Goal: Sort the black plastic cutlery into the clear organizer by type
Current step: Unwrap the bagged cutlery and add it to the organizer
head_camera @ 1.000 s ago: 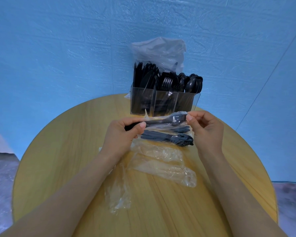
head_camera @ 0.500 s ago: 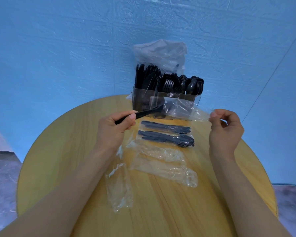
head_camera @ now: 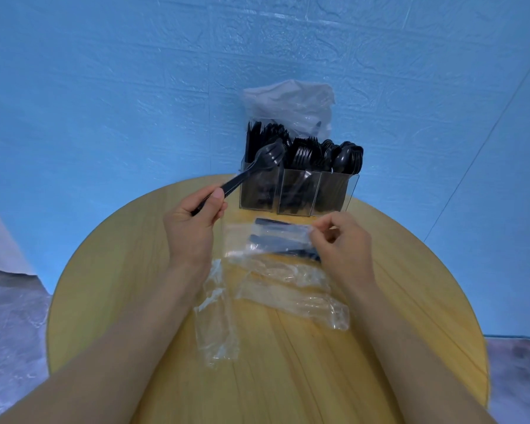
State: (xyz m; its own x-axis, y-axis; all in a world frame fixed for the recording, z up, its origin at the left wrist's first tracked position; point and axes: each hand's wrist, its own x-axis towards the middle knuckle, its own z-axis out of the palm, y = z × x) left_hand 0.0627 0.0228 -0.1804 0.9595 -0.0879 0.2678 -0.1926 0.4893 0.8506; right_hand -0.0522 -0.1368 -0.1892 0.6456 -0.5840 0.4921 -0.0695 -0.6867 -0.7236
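My left hand (head_camera: 193,221) grips the handle of a bare black spork (head_camera: 265,157), whose head is raised in front of the left compartment of the clear organizer (head_camera: 297,194). The organizer has three compartments, each packed with upright black cutlery. My right hand (head_camera: 341,243) pinches an empty clear wrapper (head_camera: 276,237) low over two wrapped black cutlery pieces (head_camera: 291,250) lying on the table just in front of the organizer.
Several empty clear wrappers (head_camera: 291,289) lie on the round wooden table (head_camera: 114,270), one more wrapper (head_camera: 216,319) near my left forearm. A crumpled plastic bag (head_camera: 288,102) stands behind the organizer against the blue wall. The table edge curves close on both sides.
My left hand has lifted the spork free of its wrapper and up toward the organizer. My right hand has brought the empty wrapper back down and left over the wrapped pieces.
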